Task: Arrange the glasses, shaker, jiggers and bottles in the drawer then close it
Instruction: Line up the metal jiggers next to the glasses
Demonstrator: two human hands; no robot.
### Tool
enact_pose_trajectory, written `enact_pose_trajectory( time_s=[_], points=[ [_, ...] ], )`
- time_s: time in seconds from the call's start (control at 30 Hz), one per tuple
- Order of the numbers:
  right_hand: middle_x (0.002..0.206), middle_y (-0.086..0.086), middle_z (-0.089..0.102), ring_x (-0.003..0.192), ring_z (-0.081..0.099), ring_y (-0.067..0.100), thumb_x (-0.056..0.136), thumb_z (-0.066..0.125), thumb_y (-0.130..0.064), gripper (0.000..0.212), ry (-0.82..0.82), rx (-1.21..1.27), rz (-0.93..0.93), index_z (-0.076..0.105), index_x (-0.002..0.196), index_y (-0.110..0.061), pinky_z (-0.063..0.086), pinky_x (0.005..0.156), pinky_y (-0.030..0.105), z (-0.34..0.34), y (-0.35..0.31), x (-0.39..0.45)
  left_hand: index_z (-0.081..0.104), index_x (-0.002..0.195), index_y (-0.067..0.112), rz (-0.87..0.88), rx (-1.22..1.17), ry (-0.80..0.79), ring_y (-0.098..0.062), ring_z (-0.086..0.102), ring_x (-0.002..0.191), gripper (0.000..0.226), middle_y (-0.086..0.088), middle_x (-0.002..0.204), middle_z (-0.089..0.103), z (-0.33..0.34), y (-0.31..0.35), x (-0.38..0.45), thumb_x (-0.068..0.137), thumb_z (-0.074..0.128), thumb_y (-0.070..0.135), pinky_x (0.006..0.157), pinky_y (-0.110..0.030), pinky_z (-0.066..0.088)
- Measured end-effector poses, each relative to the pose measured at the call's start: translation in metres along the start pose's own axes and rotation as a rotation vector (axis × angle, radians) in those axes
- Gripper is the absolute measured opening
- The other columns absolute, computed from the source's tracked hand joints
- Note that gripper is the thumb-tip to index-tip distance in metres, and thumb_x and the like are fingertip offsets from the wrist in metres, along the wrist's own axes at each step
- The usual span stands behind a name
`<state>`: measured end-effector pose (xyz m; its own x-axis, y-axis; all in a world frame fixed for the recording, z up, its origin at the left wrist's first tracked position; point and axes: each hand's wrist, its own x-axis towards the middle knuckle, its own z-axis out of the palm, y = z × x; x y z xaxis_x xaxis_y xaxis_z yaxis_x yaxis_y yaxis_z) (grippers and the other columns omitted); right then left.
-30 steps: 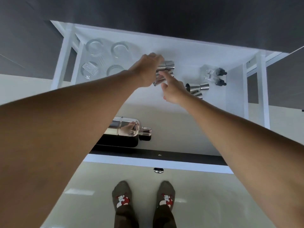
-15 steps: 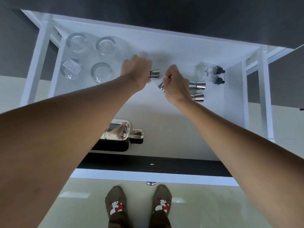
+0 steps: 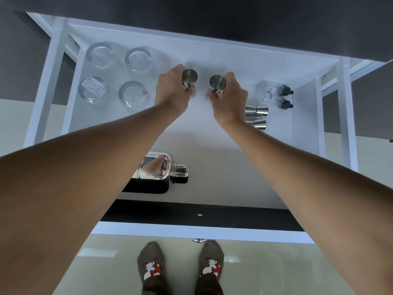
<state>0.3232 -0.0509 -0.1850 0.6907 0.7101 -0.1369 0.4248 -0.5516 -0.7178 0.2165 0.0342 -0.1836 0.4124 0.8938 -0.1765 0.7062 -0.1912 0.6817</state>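
Note:
The white drawer (image 3: 212,145) stands pulled out below me. My left hand (image 3: 172,90) grips a steel jigger (image 3: 189,78) upright on the drawer floor. Close beside it, my right hand (image 3: 228,96) holds a second steel jigger (image 3: 217,83) upright. Two more jiggers (image 3: 256,109) lie on their sides to the right, near two small dropper bottles (image 3: 274,95). Several clear glasses (image 3: 119,79) stand at the back left. A shiny shaker (image 3: 159,169) lies on its side near the drawer's front.
The drawer's white front panel (image 3: 200,229) with a metal knob (image 3: 197,240) is just above my socked feet (image 3: 180,267) on a pale glossy floor. White side rails (image 3: 346,116) flank the drawer. A dark cabinet front is above.
Both hands have turned their jiggers from tilted to upright and set them side by side in the drawer's middle. The view has shifted slightly.

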Motion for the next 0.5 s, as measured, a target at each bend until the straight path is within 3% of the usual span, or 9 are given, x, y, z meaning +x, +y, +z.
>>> enact_pose_trajectory(
  time_s=[0.07,0.2,0.27,0.33,0.43,0.5],
  points=[
    [0.081,0.006,0.061,0.056,0.041,0.003,0.081,0.061,-0.004,0.016,0.002,0.01,-0.007,0.049,0.091,-0.01,0.033,0.053,-0.003,0.001,0.001,0.003,0.062,0.099,0.007,-0.012,-0.005,0.008,-0.028,0.067,0.091,0.019,-0.012,0.097,0.07,0.0,0.0,0.002,0.081,0.067,0.01,0.079,-0.042,0.058],
    [0.088,0.012,0.067,0.069,0.051,0.02,0.08,0.064,-0.005,0.022,0.001,0.001,-0.03,0.053,0.098,-0.002,0.036,0.054,0.0,0.002,0.0,0.008,0.061,0.102,0.007,-0.012,0.009,0.003,-0.027,0.066,0.093,0.023,-0.011,0.101,0.069,0.0,-0.001,0.004,0.08,0.07,0.012,0.081,-0.04,0.057],
    [0.093,0.01,0.066,0.076,0.053,0.02,0.079,0.064,-0.003,0.028,-0.017,-0.001,-0.04,0.052,0.104,-0.003,0.04,0.055,0.007,-0.001,-0.002,0.006,0.058,0.108,0.008,-0.013,0.012,-0.001,-0.023,0.061,0.092,0.03,-0.009,0.106,0.066,-0.002,0.0,0.002,0.081,0.07,0.012,0.076,-0.031,0.051],
    [0.1,0.008,0.065,0.086,0.058,0.02,0.079,0.062,0.003,0.034,-0.001,0.011,-0.07,0.05,0.109,-0.006,0.047,0.066,0.018,-0.007,-0.003,0.0,0.051,0.116,0.006,0.011,0.035,0.007,-0.016,0.048,0.092,0.039,-0.01,0.115,0.058,-0.004,0.006,-0.004,0.081,0.067,0.005,0.074,-0.02,0.038],
    [0.097,0.01,0.065,0.083,0.058,0.016,0.083,0.059,0.0,0.03,0.094,-0.018,-0.081,0.052,0.11,-0.009,0.042,0.071,0.019,-0.025,0.003,-0.015,0.044,0.12,0.002,0.123,0.013,0.112,-0.015,0.043,0.097,0.052,-0.014,0.126,0.043,-0.007,0.017,-0.027,0.072,0.056,-0.013,0.077,-0.01,0.034],
    [0.09,0.012,0.067,0.078,0.058,0.019,0.085,0.054,-0.006,0.023,0.142,-0.019,0.001,0.054,0.108,-0.011,0.047,0.073,0.027,-0.041,0.014,-0.025,0.048,0.116,0.001,0.291,0.027,0.211,-0.023,0.05,0.1,0.053,-0.017,0.121,0.044,-0.006,0.026,-0.044,0.065,0.052,-0.015,0.081,-0.018,0.043]
  ],
)
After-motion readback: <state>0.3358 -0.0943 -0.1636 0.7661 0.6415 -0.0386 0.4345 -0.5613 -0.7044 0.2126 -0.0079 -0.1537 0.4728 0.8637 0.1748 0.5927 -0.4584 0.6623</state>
